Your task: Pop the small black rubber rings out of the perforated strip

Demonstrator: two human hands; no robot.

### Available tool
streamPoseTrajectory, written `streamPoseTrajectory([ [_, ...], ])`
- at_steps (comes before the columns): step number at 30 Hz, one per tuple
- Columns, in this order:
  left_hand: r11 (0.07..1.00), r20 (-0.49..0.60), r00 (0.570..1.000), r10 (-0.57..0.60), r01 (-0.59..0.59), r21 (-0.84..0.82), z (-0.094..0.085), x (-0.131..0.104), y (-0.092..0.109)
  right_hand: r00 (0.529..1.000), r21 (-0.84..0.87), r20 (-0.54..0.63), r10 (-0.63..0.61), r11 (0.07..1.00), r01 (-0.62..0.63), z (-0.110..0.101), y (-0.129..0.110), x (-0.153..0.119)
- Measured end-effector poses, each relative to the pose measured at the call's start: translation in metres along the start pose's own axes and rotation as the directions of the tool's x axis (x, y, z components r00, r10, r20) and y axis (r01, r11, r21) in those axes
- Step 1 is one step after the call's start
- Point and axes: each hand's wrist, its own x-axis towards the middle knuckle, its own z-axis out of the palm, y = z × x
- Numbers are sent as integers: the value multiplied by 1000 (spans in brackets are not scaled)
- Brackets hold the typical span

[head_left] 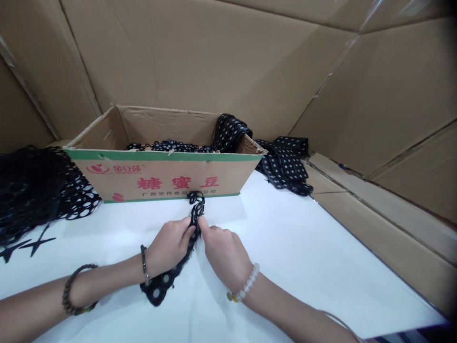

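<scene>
A narrow black strip with light round dots or holes [166, 278] lies slantwise on the white tabletop, its upper end near the front of a cardboard box [171, 176]. My left hand [169, 247] pinches the strip from its left side, near the upper end. On the right of the same part, my right hand [223, 250] has its fingers closed, the fingertips touching the strip. Black dotted pieces lie inside the box, and a folded dotted bundle [230, 133] rests over its right end.
A heap of black netted material [35, 190] is on the left, with black star-shaped scraps [37, 242] before it. More dotted strips [285, 164] lie right of the box. Cardboard walls [214, 57] stand behind and along the right of the white table [303, 267].
</scene>
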Motion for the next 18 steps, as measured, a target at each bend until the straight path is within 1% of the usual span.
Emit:
streamPoseTrajectory([
  [3, 999, 26, 999, 43, -43, 3, 3, -3, -1, 1000, 30, -4, 0, 1000, 0, 1, -3, 2],
  [6, 999, 26, 998, 51, -51, 2, 1, -4, 0, 1000, 78, -1, 22, 997, -22, 2, -1, 3],
  [9, 998, 37, 998, 59, -58, -34, -3, -1, 0, 999, 117, 0, 43, 992, -42, 1, 7, 3],
  [12, 996, 33, 998, 45, -42, -78, -8, 4, -1, 997, 138, 1, 79, 987, -79, -1, 22, 6],
  [14, 994, 26, 999, 21, -18, -106, -10, 6, -3, 995, 204, 6, 99, 974, -98, -4, 33, 9],
  [16, 989, 32, 999, -13, 18, -147, -10, 7, -3, 998, 328, 7, 69, 942, -68, -6, 42, 9],
  [18, 975, 63, 997, -45, 57, -213, -11, 7, -3, 1000, 428, 7, 25, 903, -25, -6, 46, 8],
])
